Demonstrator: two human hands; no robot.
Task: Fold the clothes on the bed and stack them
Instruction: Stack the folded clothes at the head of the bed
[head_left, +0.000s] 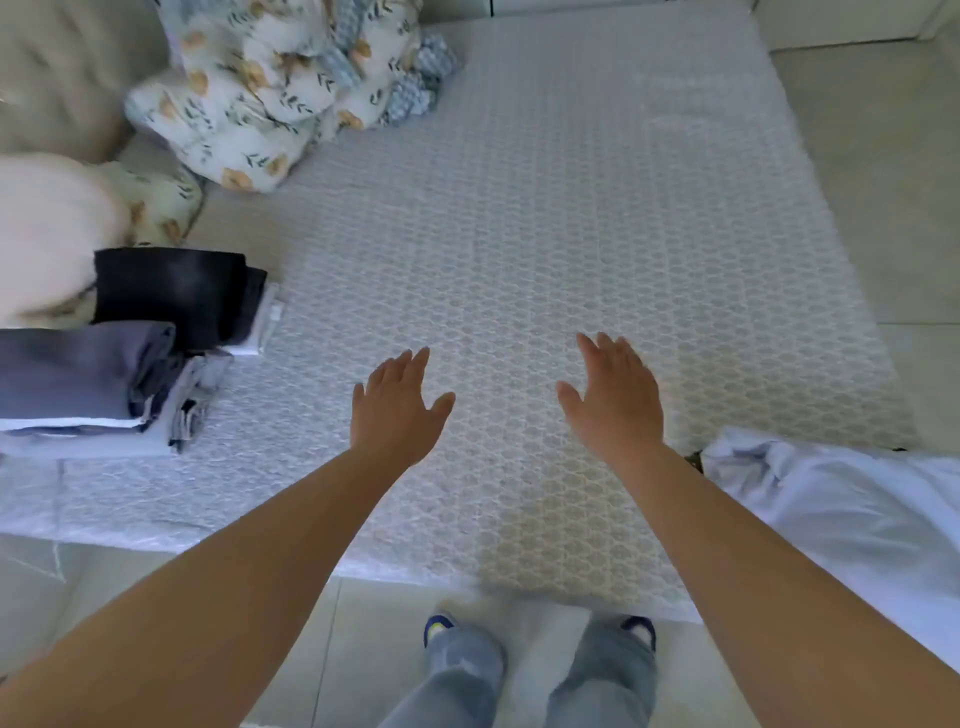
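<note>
Bedroom scene: bed with a pale quilted cover, seen from above by a person standing at its near edge.

Folded clothes, stack one: grey-blue and pale pieces, squared up, lying well off to the outer side of the left hand. Judged done.

Folded clothes, stack two: a dark garment over lighter ones, just beyond stack one and touching it. Judged done.

Unfolded garment: pale lilac-white, crumpled, draped at the bed's near corner, beside the right forearm and behind the right hand. Judged the remaining item; whether more lies out of view cannot be told.

Hands: both held over the bare middle of the bed, palms down, fingers straight and slightly spread, gripping nothing. No garment lies beneath or ahead of the fingertips.

Progress, as a judgement: most of the folding appears complete; one piece is left to spread, fold and add to a stack.

Other items: floral bedding bundled far beyond the left fingers; a cream pillow past the stacks; tiled floor beyond the right fingers.

Brands, labels, writing: none legible.
</note>
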